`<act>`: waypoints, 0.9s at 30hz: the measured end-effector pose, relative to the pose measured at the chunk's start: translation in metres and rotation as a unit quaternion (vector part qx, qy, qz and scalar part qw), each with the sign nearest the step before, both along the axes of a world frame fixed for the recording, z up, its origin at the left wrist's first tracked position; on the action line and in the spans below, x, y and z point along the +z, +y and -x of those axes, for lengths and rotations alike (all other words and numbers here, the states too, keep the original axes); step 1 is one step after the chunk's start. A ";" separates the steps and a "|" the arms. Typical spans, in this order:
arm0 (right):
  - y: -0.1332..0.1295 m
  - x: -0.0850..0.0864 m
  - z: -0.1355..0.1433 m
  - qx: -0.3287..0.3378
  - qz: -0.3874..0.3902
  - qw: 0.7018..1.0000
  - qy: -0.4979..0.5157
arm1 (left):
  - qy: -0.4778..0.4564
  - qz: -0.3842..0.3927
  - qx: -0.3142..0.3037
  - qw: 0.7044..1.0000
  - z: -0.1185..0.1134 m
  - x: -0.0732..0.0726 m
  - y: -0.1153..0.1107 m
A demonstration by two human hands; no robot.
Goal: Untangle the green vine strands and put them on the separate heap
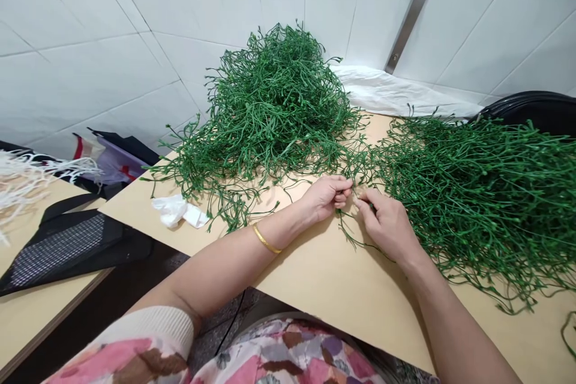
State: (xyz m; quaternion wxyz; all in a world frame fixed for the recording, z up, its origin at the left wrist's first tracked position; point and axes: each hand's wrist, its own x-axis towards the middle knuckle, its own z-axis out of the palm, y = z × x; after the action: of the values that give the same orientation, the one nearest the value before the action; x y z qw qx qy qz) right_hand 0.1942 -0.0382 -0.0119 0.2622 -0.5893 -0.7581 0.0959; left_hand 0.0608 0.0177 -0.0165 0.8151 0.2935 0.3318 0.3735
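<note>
Thin green artificial plant stems with small tips lie in two heaps on the tabletop point(310, 270). The tall heap point(279, 96) leans toward the wall at the middle, and the wide heap point(490, 192) spreads over the right side. Between them, my left hand point(327, 197) is closed in a pinch on a green stem point(346, 225). Close beside it, my right hand point(387, 219) is also closed, thumb against forefinger, at the same stems. What lies inside its fingertips is too small to make out. A few stems hang below both hands.
A crumpled white tissue point(177, 211) lies near the table's left edge. Farther left, a second table point(67, 306) carries white strands point(40, 177) and a black mesh bag point(67, 246). White plastic sheeting point(396, 90) and a black rounded object point(535, 109) are by the tiled wall.
</note>
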 end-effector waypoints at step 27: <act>0.000 0.037 -0.012 0.015 -0.174 0.984 0.021 | -0.033 -0.064 0.047 0.996 0.001 -0.009 0.002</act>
State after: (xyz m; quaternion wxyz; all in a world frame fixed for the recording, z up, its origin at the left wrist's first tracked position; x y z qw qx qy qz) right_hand 0.2058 -0.0382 0.0251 0.3752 -0.5208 -0.7665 -0.0212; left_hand 0.0601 0.0201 -0.0250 0.7865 0.3165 0.2941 0.4414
